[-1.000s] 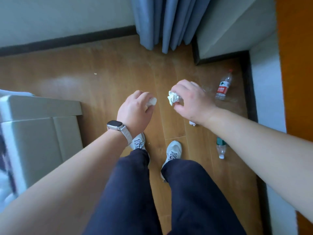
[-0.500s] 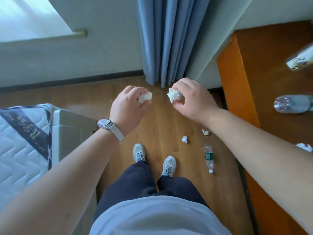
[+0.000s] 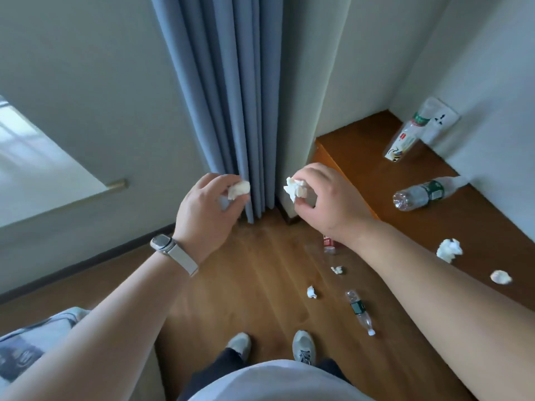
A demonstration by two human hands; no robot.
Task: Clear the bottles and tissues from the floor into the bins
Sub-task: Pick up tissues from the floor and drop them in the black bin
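A person stands on a wooden floor with both hands held up in front of a blue curtain. The left hand pinches a crumpled tissue, and the right hand grips another tissue. Along the floor's right edge, beside the counter, lie a small tissue wad, a second wad, a green-labelled bottle and a red-labelled bottle that is half hidden by the right wrist. The counter carries a lying bottle, an upright bottle and two loose tissues.

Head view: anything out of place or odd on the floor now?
A green-label bottle lies on the floor beside two tissue wads; a red-label bottle is half hidden behind the right forearm. A third bottle lies toppled on the orange ledge with two wads.
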